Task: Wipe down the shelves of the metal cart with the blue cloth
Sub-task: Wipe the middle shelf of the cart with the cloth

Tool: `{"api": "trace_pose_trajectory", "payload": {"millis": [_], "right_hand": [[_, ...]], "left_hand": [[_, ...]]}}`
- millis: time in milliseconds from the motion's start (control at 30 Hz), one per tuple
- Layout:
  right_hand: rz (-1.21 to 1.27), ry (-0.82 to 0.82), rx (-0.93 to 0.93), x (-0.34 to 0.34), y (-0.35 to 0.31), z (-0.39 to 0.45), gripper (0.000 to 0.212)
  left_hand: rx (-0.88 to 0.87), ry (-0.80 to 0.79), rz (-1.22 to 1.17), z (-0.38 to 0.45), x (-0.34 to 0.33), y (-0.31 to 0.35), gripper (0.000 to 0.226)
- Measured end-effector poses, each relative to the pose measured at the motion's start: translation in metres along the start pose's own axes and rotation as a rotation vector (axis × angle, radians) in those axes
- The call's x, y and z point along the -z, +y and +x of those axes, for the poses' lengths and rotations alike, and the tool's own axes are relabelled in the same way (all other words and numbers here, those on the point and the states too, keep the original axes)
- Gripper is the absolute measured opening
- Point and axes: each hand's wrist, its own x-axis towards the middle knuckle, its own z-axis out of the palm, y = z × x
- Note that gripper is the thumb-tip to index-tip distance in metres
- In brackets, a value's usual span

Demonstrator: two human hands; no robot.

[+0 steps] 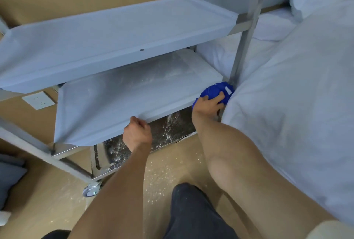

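Note:
A metal cart (pixel 242 53) with three shelves stands in front of me. Its top shelf (pixel 115 35) looks smooth, while the middle shelf (pixel 122 93) carries a dusting of white powder. The bottom shelf (pixel 168 129) is shiny and speckled with powder. My right hand (pixel 207 104) grips the bunched blue cloth (pixel 218 91) at the middle shelf's right front corner, beside the cart's post. My left hand (pixel 137 131) grips the front rim of the middle shelf, fingers curled round the edge.
A bed with a white duvet (pixel 298 89) presses against the cart's right side. White powder lies scattered on the tan floor (pixel 162 173) in front. A caster wheel (pixel 92 190) sits at the cart's near left corner. My dark-trousered knee (pixel 191 210) is below.

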Motion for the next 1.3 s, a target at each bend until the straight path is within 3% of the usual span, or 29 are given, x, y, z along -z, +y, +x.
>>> {"api": "trace_pose_trajectory", "payload": {"millis": [133,267,500,600,700,867,933,1000,1133,1300], "right_hand": [[0.068,-0.144,0.072,-0.02,0.012,-0.108,0.053],[-0.05,-0.317,0.242,-0.035,0.034,-0.191,0.053],[-0.208,-0.232,0.461,-0.01,0.037,-0.14,0.065],[-0.284,-0.208,0.511,-0.016,0.036,-0.155,0.063],[-0.388,-0.245,0.663,-0.029,0.039,-0.213,0.059],[-0.437,-0.519,1.095,-0.052,0.055,-0.335,0.058],[-0.406,-0.72,1.226,-0.057,0.048,-0.372,0.049],[-0.445,-0.81,1.304,-0.061,0.04,-0.395,0.042],[-0.447,-0.753,1.234,-0.073,0.049,-0.392,0.05],[-0.412,-0.577,1.023,-0.055,0.056,-0.329,0.061]], "left_hand": [[0.12,0.008,-0.073,-0.006,0.017,-0.019,0.022],[0.213,0.08,-0.134,-0.012,0.046,-0.058,0.02],[0.579,0.443,-0.298,0.02,0.129,-0.13,0.037],[0.456,0.434,-0.367,0.035,0.144,-0.148,0.041],[0.468,0.459,-0.497,0.041,0.156,-0.156,0.047],[0.414,0.388,-0.54,0.038,0.164,-0.17,0.045],[0.401,0.351,-0.559,0.038,0.169,-0.179,0.038],[0.416,0.291,-0.614,0.041,0.177,-0.188,0.039],[0.435,0.183,-0.658,0.043,0.199,-0.203,0.044],[0.524,0.272,-0.469,0.029,0.19,-0.191,0.043]]}}
